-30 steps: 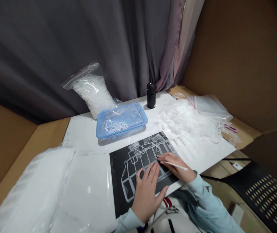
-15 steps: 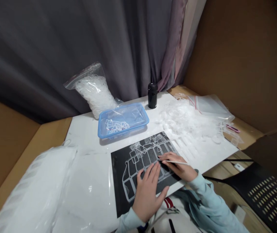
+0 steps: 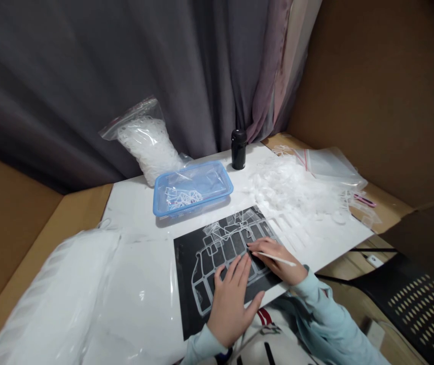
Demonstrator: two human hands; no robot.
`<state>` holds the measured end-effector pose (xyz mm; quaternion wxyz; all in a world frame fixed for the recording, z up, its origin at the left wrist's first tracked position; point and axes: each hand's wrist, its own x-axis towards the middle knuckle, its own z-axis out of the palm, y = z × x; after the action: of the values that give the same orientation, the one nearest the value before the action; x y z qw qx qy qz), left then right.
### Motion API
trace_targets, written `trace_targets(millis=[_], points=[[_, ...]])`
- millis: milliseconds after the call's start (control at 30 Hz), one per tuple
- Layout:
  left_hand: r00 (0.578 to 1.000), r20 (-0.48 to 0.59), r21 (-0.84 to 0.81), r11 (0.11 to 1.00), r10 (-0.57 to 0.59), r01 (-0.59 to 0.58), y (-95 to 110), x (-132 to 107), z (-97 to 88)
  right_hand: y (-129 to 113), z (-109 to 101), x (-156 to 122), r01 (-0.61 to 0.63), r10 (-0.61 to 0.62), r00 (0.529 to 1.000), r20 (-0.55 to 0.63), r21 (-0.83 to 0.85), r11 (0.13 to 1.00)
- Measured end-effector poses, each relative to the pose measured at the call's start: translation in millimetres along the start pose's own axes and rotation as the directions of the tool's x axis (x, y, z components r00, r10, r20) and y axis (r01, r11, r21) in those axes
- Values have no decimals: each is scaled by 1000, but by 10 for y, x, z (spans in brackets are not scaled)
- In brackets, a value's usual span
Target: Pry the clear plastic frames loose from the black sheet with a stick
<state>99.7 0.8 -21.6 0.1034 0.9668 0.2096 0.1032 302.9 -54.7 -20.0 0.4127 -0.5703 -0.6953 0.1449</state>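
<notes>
My left hand (image 3: 230, 296) lies flat with fingers spread over a see-through sheet of frame shapes (image 3: 197, 279), on a black board (image 3: 184, 304). In my right hand (image 3: 281, 261) is a thin white stick (image 3: 278, 259), its rear end slightly widened and pointing right. The stick's front end is hidden by my fingers, which touch the sheet near its middle. Loose small white frames (image 3: 217, 235) lie across the sheet's far edge.
A blue basket (image 3: 156, 200) holds white frames. Behind it leans a full zip bag (image 3: 148, 144); a black bottle (image 3: 239, 150) stands to its right. Clear plastic pieces (image 3: 296, 187) are heaped at right by a zip bag (image 3: 338, 167). A bulky white pack (image 3: 57, 294) lies left.
The stick's rear end has swung slightly down toward me as my right hand shifted a little. My left hand stays put.
</notes>
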Motion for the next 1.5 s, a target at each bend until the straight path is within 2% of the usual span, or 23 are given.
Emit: trace_targets(millis=[133,200,267,333,400,467,567,667,700,733,767,800,833,867,900,933,967,1000,1033,1067,1233,1400,1500], points=[[1000,6,1,1000,-16,16,-2,1,3,77,58,-20,89,-81,995,55,-149,985],[1000,14,-2,1000,-21,21,2,-5,-5,110,54,-21,100,-95,995,35,-201,974],[1000,20,-9,1000,-19,20,6,-11,-17,128,3,-13,75,-87,995,-42,-229,971],[1000,20,-16,1000,-16,17,11,-15,-27,134,-95,-1,27,-69,983,-169,-238,971],[1000,16,-17,1000,-13,13,13,-15,-36,130,-212,13,-52,-39,937,-348,-248,967],[1000,4,-15,1000,-9,10,14,-12,-40,116,-311,33,-168,-7,829,-559,-262,950],[1000,-14,-16,1000,-6,5,11,-12,-41,83,-374,96,-294,12,615,-789,-216,931],[1000,-14,-16,1000,-8,8,6,-20,-35,36,-352,193,-319,36,408,-912,-105,942],[1000,-15,-15,1000,-9,8,6,-22,-33,15,-339,225,-313,45,359,-932,-75,947],[1000,-17,-14,1000,-9,9,6,-23,-32,-10,-326,254,-304,52,337,-940,-57,951],[1000,-21,-13,1000,-7,7,8,-23,-31,-39,-316,279,-290,56,348,-936,-51,956],[1000,-25,-12,1000,-5,5,10,-22,-31,-70,-306,300,-269,63,395,-917,-50,962],[1000,-28,-11,1000,-4,4,11,-20,-32,-100,-297,316,-243,79,483,-872,-46,969],[1000,-28,-11,1000,-3,3,12,-17,-31,-126,-287,329,-208,96,608,-788,-41,977],[1000,-27,-12,1000,-3,3,12,-15,-30,-146,-275,339,-162,102,746,-658,-31,986],[1000,-26,-13,1000,-4,3,11,-14,-28,-158,-259,345,-110,91,866,-492,-10,994],[1000,-24,-13,1000,-5,5,9,-15,-24,-160,-242,347,-64,67,944,-324,20,998],[1000,-21,-13,1000,-7,6,6,-17,-19,-153,-224,343,-32,41,981,-190,51,998],[1000,-19,-12,1000,-6,6,2,-21,-15,-138,-206,331,-21,29,993,-112,74,997],[1000,-17,-8,1000,-6,5,0,-25,-12,-116,-193,311,-34,42,995,-87,90,995],[1000,-28,43,999,0,2,34,-11,-50,15,-212,105,-238,253,953,-167,107,965],[995,-15,22,995,98,-98,146,160,-105,88,-245,-77,-351,368,926,-87,167,922],[995,13,-13,995,94,-94,181,265,-76,96,-226,-108,-372,393,918,-62,213,903]])
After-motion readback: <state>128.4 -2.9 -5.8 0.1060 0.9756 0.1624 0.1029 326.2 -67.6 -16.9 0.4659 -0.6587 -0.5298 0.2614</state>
